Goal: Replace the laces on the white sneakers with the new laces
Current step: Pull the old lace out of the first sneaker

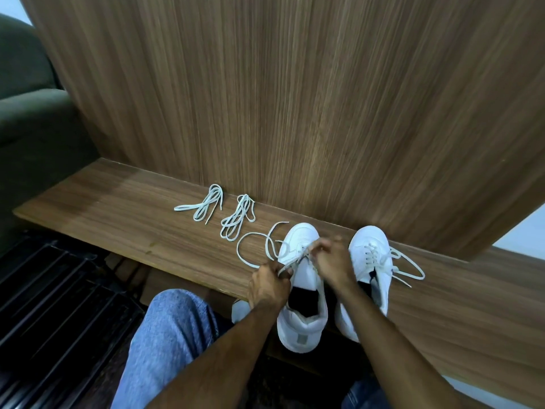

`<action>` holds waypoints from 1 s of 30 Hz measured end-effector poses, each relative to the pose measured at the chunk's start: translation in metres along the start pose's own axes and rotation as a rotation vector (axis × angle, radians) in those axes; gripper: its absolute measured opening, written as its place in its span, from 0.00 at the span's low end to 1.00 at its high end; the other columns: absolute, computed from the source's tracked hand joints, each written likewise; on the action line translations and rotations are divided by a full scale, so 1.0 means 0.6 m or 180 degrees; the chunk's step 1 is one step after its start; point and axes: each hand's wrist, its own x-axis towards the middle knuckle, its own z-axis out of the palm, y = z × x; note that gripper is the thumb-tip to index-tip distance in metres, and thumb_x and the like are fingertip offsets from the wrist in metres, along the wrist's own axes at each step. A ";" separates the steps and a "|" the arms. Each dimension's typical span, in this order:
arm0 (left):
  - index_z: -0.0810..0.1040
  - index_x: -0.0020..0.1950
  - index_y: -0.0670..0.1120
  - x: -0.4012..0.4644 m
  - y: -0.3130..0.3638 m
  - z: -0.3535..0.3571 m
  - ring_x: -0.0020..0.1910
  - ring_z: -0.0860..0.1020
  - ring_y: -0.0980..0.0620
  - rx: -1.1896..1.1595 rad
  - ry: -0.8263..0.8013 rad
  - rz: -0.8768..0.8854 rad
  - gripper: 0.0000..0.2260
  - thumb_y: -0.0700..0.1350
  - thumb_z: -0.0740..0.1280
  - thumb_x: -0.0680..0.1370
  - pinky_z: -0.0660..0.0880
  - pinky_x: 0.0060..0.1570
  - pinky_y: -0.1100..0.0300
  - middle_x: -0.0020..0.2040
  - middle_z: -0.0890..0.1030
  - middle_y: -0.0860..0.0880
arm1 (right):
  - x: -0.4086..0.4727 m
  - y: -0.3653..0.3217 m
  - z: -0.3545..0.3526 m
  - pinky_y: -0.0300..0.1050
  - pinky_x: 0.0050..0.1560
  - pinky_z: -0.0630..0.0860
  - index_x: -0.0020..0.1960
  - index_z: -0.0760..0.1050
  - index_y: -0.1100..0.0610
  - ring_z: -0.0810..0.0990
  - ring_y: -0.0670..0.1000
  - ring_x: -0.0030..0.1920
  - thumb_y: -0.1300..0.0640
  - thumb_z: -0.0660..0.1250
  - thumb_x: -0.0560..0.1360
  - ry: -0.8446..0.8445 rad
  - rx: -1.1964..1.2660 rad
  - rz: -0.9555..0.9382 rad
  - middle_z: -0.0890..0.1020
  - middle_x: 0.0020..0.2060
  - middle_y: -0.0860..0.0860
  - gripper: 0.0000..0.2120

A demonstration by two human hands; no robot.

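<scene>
Left hand [269,283] pinches the old lace [253,246] at the near white sneaker [303,290] on the wooden bench [132,219]; right hand [333,261] curls into its eyelets. Beyond, two bundled new laces [236,215] lie flat.

Two lace bundles [224,212] crowd the shelf's [103,214] back edge — its left end lies open — sneakers [336,278] block the right.

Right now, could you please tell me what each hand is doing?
Left hand: pinching the lace of the left sneaker.
Right hand: fingers curled on that lace at the eyelets.
</scene>
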 end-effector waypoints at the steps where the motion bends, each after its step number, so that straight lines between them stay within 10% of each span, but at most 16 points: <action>1: 0.81 0.50 0.50 0.002 0.000 -0.002 0.52 0.78 0.37 0.0010 0.0016 0.0024 0.10 0.53 0.68 0.74 0.74 0.47 0.54 0.49 0.82 0.41 | 0.003 -0.014 -0.017 0.36 0.48 0.75 0.35 0.79 0.51 0.78 0.49 0.47 0.66 0.65 0.73 0.0270 0.0490 0.0079 0.79 0.48 0.53 0.14; 6: 0.81 0.50 0.50 0.001 -0.001 0.000 0.52 0.78 0.37 0.0008 0.0042 0.0043 0.09 0.53 0.68 0.74 0.75 0.48 0.53 0.49 0.82 0.41 | 0.012 -0.050 -0.092 0.40 0.49 0.72 0.41 0.78 0.54 0.78 0.51 0.49 0.61 0.66 0.75 0.1194 0.0518 -0.0314 0.76 0.50 0.51 0.06; 11: 0.81 0.52 0.51 -0.001 -0.001 0.000 0.53 0.78 0.38 0.0031 0.0026 0.0061 0.10 0.53 0.68 0.74 0.76 0.49 0.53 0.49 0.82 0.42 | -0.004 -0.023 -0.059 0.54 0.56 0.73 0.71 0.64 0.51 0.66 0.57 0.68 0.48 0.63 0.75 -0.0153 -0.2396 -0.0479 0.66 0.66 0.53 0.26; 17: 0.81 0.50 0.50 -0.001 -0.002 0.001 0.52 0.78 0.38 0.0059 0.0019 0.0070 0.11 0.54 0.68 0.74 0.75 0.47 0.53 0.48 0.82 0.42 | -0.020 0.001 0.022 0.56 0.62 0.70 0.66 0.70 0.54 0.57 0.56 0.75 0.53 0.60 0.76 -0.0569 -0.3385 -0.1170 0.67 0.69 0.53 0.18; 23: 0.80 0.51 0.49 0.001 -0.004 0.004 0.53 0.78 0.38 0.0089 -0.0011 0.0130 0.11 0.54 0.67 0.74 0.75 0.46 0.53 0.49 0.82 0.42 | -0.013 0.009 0.019 0.52 0.57 0.74 0.62 0.72 0.56 0.65 0.55 0.68 0.57 0.59 0.77 -0.0651 -0.3154 -0.1107 0.70 0.62 0.53 0.14; 30: 0.81 0.52 0.50 -0.001 -0.003 -0.004 0.54 0.77 0.36 0.0091 -0.0012 0.0154 0.10 0.54 0.67 0.75 0.73 0.47 0.53 0.50 0.82 0.40 | 0.014 -0.028 -0.053 0.47 0.49 0.70 0.42 0.71 0.52 0.76 0.56 0.50 0.64 0.60 0.77 0.0583 -0.0406 -0.0492 0.72 0.48 0.51 0.09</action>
